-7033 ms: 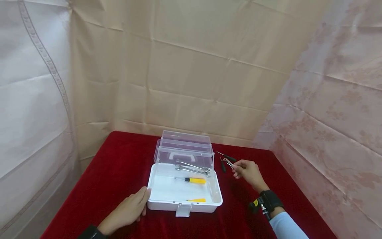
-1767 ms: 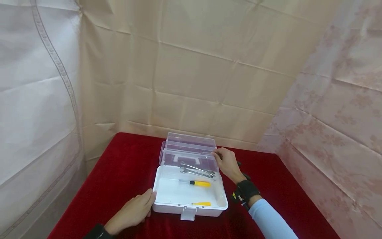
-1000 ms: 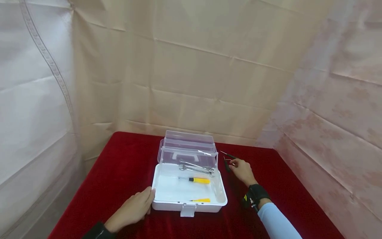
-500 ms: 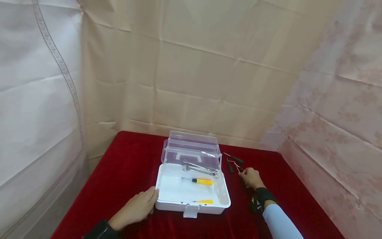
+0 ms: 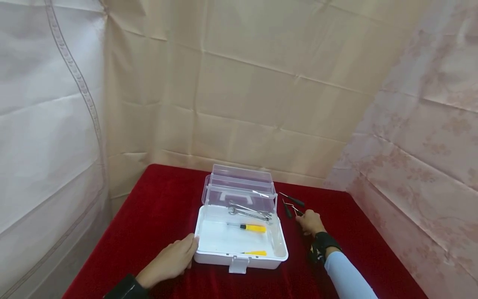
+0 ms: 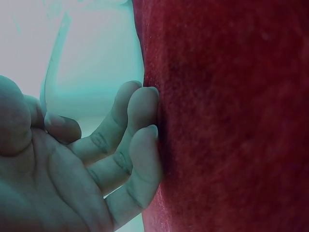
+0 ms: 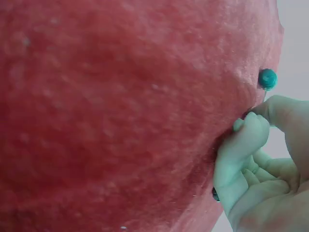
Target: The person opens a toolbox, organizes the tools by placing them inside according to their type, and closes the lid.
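In the head view an open white toolbox (image 5: 198, 232) with a clear lid (image 5: 242, 185) stands on the red cloth. My left hand (image 5: 171, 258) holds its left front corner; in the left wrist view several bent fingers (image 6: 145, 101) lie against the outer wall. To the right of the box, my right hand (image 5: 313, 223) pinches a small dark-handled pick (image 5: 298, 211), whose handle is mostly hidden by the fingers. Beside it lie another dark-handled pick (image 5: 287, 210) and a straight dark-handled tool (image 5: 296, 201). In the right wrist view a round green handle end (image 7: 267, 79) shows beyond the thumb.
Inside the box are silver wrenches (image 5: 249, 214), a yellow-and-black screwdriver (image 5: 254, 228) and another yellow handle (image 5: 257, 253). A silver piece (image 5: 261, 194) lies in the clear lid section. A white latch (image 5: 239, 264) hangs at the front. Curtains (image 5: 239, 104) enclose the table.
My right hand carried a silver piece from the right to the lid section, where it now lies. Then it went back right to the dark-handled tools. My left hand stayed on the box.
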A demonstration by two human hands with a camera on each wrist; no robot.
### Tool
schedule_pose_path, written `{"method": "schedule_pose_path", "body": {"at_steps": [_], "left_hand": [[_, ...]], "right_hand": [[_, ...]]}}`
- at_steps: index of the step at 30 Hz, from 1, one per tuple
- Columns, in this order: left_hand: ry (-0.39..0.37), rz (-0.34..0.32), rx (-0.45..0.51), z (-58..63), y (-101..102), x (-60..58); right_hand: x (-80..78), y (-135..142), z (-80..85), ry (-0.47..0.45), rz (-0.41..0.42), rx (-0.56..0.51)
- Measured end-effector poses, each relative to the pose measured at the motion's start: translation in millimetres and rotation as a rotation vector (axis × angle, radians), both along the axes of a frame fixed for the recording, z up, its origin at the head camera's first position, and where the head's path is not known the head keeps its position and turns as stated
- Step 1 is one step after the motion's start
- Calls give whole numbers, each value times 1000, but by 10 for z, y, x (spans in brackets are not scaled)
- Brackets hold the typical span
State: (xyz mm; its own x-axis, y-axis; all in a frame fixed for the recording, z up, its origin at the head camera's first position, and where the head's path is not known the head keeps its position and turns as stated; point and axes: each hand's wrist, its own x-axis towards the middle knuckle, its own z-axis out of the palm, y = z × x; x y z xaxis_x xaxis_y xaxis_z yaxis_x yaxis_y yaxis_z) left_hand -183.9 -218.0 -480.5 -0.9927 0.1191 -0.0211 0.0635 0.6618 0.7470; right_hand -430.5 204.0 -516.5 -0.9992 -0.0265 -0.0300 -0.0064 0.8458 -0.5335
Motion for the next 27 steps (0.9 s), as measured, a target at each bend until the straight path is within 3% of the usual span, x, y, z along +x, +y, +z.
{"method": "schedule_pose_path", "body": {"at_steps": [5,10,14,20,27], "left_hand": [[-17,-19,11,25,-20,0],[-34,-40,26,28,-35,0],[-39,-55,88,6,-52,15],[-55,-63,204,22,-85,11],[-76,-47,261,34,-80,12]], "right_hand": [[-13,-69,25,-16,18,57],[-15,-87,54,-6,15,43],[3,-36,66,-2,16,-2],[29,104,102,93,19,-150],[129,213,191,33,-7,-222]]}}
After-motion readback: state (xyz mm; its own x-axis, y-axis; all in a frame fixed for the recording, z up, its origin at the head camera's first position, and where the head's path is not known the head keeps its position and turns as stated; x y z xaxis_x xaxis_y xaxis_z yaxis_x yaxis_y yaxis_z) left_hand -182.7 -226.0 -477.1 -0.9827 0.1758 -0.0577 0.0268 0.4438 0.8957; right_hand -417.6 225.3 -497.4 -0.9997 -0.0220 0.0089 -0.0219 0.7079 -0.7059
